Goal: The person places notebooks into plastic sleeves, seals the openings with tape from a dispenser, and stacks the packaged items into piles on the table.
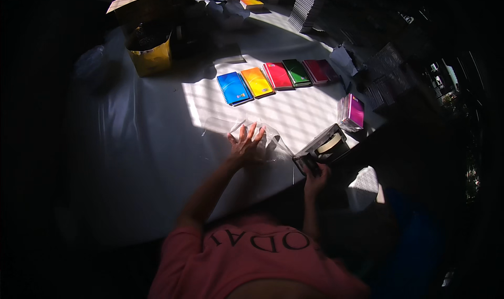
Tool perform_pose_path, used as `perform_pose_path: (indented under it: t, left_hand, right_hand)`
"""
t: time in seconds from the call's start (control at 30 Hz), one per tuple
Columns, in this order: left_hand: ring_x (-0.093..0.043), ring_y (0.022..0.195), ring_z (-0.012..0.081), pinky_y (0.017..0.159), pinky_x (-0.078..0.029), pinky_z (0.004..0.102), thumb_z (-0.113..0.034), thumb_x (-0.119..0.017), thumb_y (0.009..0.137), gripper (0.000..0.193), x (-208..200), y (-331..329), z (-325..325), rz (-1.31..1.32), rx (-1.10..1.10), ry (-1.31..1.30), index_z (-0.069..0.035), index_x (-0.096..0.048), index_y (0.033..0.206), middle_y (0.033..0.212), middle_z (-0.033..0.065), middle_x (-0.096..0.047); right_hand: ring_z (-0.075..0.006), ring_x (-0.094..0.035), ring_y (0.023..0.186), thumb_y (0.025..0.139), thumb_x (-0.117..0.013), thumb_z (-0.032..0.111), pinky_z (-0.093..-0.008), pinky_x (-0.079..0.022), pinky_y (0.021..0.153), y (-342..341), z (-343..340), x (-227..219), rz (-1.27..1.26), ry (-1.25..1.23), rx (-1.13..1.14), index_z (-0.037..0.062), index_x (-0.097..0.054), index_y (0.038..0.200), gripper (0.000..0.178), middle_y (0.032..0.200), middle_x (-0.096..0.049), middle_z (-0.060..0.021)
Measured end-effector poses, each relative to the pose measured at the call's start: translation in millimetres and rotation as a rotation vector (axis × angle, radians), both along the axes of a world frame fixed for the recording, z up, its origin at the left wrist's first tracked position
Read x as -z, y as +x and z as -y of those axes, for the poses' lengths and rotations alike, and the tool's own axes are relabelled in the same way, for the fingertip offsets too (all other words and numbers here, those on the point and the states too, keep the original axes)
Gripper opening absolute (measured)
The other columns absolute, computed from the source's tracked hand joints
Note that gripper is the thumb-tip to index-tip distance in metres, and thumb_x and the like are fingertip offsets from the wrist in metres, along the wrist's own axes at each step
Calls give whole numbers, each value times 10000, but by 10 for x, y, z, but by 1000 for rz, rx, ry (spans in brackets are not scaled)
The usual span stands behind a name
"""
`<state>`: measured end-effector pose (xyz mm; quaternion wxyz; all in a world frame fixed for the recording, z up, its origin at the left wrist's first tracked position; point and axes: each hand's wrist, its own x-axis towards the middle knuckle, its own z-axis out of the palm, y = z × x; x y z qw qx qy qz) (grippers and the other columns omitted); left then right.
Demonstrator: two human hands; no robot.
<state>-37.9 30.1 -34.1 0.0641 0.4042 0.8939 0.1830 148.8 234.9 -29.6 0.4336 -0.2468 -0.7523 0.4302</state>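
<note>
My left hand (245, 144) lies open, fingers spread, pressing on a clear plastic bag (272, 140) on the white-covered table. To its right stands a black tape dispenser (302, 161) with a roll of pale tape (329, 143). Closed fingers of my right hand (316, 178) are at the dispenser's near end, by the table's front edge. Shadow hides the fingertips, and no strip of tape can be made out there. Beyond the bag lie spiral notebooks in a row: blue (234, 88), yellow (257, 82), red (278, 75), green (296, 72) and dark red (315, 71).
A stack of purple-covered notebooks (352, 112) stands just beyond the dispenser. Farther back are a tall notebook stack (304, 10) and a yellow notebook pile (252, 3). A yellow container (151, 58) sits at the far left. Crumpled white material (364, 187) lies beside the table's front edge.
</note>
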Motion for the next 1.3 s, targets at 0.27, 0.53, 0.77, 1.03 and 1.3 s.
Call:
perform_pose_path:
  t: [0.27, 0.53, 0.77, 1.03, 1.3]
  left_hand:
    - [3, 1358, 460, 845, -41, 836, -578, -583, 732, 739, -249, 210, -418, 62, -143, -197, -363, -315, 1386, 1476, 117, -140]
    - [-91, 1390, 290, 871, -91, 828, -274, -412, 918, 520, -12, 333, -718, 61, -220, -274, -206, -277, 1416, 1500, -7, -103]
    - [-204, 1341, 349, 815, -133, 841, -286, -453, 898, 517, 427, 562, -477, -261, -279, -52, -198, -316, 1389, 1473, 43, -215]
    - [-468, 1119, 348, 828, -442, 475, -507, -665, 734, 822, -486, -758, -262, -49, -879, 375, -46, -352, 1339, 1267, 206, -417]
    - [-512, 1068, 316, 855, -469, 414, -394, -823, 573, 688, -199, -1761, -160, 317, -1103, 269, 9, -513, 1037, 1075, 175, -523]
  right_hand:
    - [-88, -520, 748, 644, -792, -12, -239, -471, 665, -95, -185, -502, 31, -305, 31, 45, -515, 967, 429, 842, -521, -14]
    - [-94, -539, 719, 636, -813, 26, -223, -446, 649, -401, 265, -558, 230, -225, 69, 42, -493, 944, 444, 848, -559, -38]
    - [-119, -499, 794, 637, -791, -3, -242, -443, 715, -113, 269, -58, 247, 220, -47, 16, -500, 1014, 476, 1064, -439, -63]
    - [-64, -458, 691, 759, -716, 81, -201, -400, 635, 88, -443, -1119, 271, -12, -68, 60, -559, 1099, 376, 1048, -501, -45]
    - [-161, -590, 814, 768, -700, 99, -274, -475, 706, -1803, -719, -1861, 430, 189, -768, 50, -608, 1032, 284, 1050, -558, -81]
